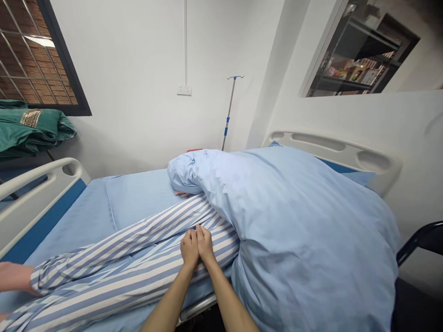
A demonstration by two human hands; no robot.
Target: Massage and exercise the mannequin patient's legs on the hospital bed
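Observation:
A person lies on a hospital bed (114,203) in blue-and-white striped trousers (138,249). A light blue quilt (297,230) covers the upper body. My left hand (189,249) and my right hand (205,244) rest side by side on the striped thigh, close to the quilt's edge. Both lie flat with fingers together and stretched out, holding nothing. The lying person's hand (183,194) peeks out from under the quilt. A bare foot (14,276) shows at the left edge.
White bed rails stand at the left (41,184) and the far right (332,150). An IV pole (229,110) rises behind the bed by the wall. Green folded cloth (31,129) lies at the far left. A black chair (422,240) is at the right.

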